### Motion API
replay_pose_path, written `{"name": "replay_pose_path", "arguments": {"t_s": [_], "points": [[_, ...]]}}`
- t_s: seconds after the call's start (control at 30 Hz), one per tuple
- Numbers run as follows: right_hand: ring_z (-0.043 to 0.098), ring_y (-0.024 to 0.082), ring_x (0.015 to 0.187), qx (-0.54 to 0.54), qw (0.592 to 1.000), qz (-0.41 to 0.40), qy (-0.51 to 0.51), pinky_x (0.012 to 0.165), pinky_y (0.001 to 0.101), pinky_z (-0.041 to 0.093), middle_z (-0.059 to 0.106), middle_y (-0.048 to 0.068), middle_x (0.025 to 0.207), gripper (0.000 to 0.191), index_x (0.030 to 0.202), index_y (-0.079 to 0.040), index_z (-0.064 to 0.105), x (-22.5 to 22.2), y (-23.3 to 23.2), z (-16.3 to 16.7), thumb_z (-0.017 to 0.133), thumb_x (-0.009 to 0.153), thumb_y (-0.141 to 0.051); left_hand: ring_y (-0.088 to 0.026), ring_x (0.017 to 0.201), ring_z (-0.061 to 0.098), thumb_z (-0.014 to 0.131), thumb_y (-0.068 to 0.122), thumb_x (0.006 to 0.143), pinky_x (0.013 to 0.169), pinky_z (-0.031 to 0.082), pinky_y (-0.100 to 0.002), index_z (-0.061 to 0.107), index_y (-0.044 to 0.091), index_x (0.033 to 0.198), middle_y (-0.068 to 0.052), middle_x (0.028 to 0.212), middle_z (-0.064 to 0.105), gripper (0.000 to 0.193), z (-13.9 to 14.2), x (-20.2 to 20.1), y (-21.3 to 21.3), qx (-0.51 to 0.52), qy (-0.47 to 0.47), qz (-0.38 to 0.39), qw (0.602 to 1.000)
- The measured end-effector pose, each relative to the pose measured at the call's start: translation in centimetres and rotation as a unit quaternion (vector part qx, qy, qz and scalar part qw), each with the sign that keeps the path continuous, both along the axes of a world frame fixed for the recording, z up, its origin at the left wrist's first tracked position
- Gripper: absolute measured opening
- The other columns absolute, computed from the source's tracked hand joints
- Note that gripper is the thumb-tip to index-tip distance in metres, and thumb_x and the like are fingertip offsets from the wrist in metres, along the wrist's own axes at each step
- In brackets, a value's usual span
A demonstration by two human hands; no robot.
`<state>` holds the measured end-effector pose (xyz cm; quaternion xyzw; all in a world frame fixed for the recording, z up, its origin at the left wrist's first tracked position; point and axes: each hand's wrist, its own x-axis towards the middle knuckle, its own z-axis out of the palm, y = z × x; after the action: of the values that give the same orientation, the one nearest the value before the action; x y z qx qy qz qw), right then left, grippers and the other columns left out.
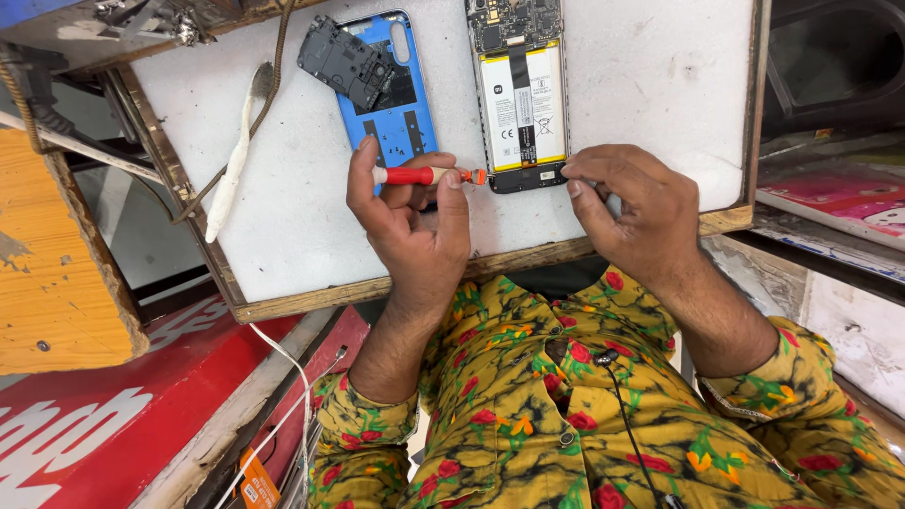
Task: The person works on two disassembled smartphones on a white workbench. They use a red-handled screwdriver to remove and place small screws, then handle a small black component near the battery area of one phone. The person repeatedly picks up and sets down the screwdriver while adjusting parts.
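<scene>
Head view: left hand (410, 212) grips a slim red-handled screwdriver (429, 175); right hand (632, 203) pinches the opened phone's (520, 94) glossy bottom edge.

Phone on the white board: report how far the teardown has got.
Done: the blue back cover is off and lies beside the phone, with a dark inner plate resting on it; battery and circuit board are exposed. In hand: the left hand holds a red screwdriver pointed at the phone's lower edge, which the right hand steadies. Left: the battery still sits in the frame.
</scene>
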<state>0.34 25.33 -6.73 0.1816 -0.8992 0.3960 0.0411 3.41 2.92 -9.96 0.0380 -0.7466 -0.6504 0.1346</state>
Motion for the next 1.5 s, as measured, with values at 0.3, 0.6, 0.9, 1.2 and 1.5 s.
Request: {"name": "replay_pose_path", "arguments": {"t_s": [0.3, 0.6, 0.9, 1.2, 1.5], "points": [[0.076, 0.019, 0.095, 0.0, 1.0, -0.008, -0.02, 0.073, 0.0282, 0.059, 0.076, 0.011, 0.111, 0.011, 0.109, -0.006, 0.072, 0.0, 0.1, 0.0, 0.075, 0.099, -0.003, -0.017, 0.106, 0.07, 0.06, -0.007, 0.11, 0.094, 0.06, -0.028, 0.013, 0.013, 0.159, -0.018, 0.118, 0.068, 0.071, -0.1, -0.1, -0.1, -0.011, 0.008, -0.009, 1.0], [0.076, 0.02, 0.105, -0.004, 1.0, 0.008, -0.003, 0.082, 0.0284, 0.062, 0.075, 0.009, 0.113, 0.011, 0.112, -0.006, 0.071, 0.0, 0.1, 0.1, 0.074, 0.102, -0.003, -0.017, 0.104, 0.071, 0.059, -0.007, 0.11, 0.092, 0.06, -0.028, 0.013, 0.013, 0.159, -0.018, 0.116, 0.068, 0.07, 0.1, -0.1, 0.0, -0.004, 0.01, -0.009, 1.0], [0.074, 0.019, 0.089, 0.028, 0.999, 0.043, 0.0, 0.072, 0.0299, 0.061, 0.073, 0.007, 0.118, 0.021, 0.117, -0.008, 0.074, -0.7, -3.2, 1.8, 0.078, 0.097, -0.01, -0.017, 0.103, 0.069, 0.057, -0.006, 0.112, 0.095, 0.058, -0.028, 0.009, 0.014, 0.157, -0.019, 0.117, 0.068, 0.069, 0.1, 0.5, -0.1, 0.046, 0.023, 0.001, 0.999], [0.071, 0.022, 0.082, 0.176, 0.975, 0.119, 0.069, 0.063, 0.0361, 0.056, 0.069, 0.006, 0.115, 0.025, 0.112, -0.014, 0.077, -1.7, -4.8, 2.9, 0.079, 0.088, -0.02, -0.016, 0.102, 0.068, 0.057, -0.006, 0.112, 0.094, 0.057, -0.027, 0.008, 0.015, 0.157, -0.019, 0.119, 0.067, 0.071, 0.1, 1.0, -0.3, 0.08, 0.028, 0.022, 0.996], [0.07, 0.022, 0.079, 0.24, 0.939, 0.24, 0.058, 0.06, 0.038, 0.055, 0.067, 0.001, 0.103, 0.022, 0.108, -0.016, 0.076, -4.8, -4.2, 3.8, 0.069, 0.087, -0.016, -0.013, 0.098, 0.067, 0.058, -0.005, 0.11, 0.088, 0.055, -0.023, 0.008, 0.014, 0.162, -0.018, 0.119, 0.068, 0.074, 0.3, 1.1, -0.8, 0.085, 0.012, 0.027, 0.996]]}}
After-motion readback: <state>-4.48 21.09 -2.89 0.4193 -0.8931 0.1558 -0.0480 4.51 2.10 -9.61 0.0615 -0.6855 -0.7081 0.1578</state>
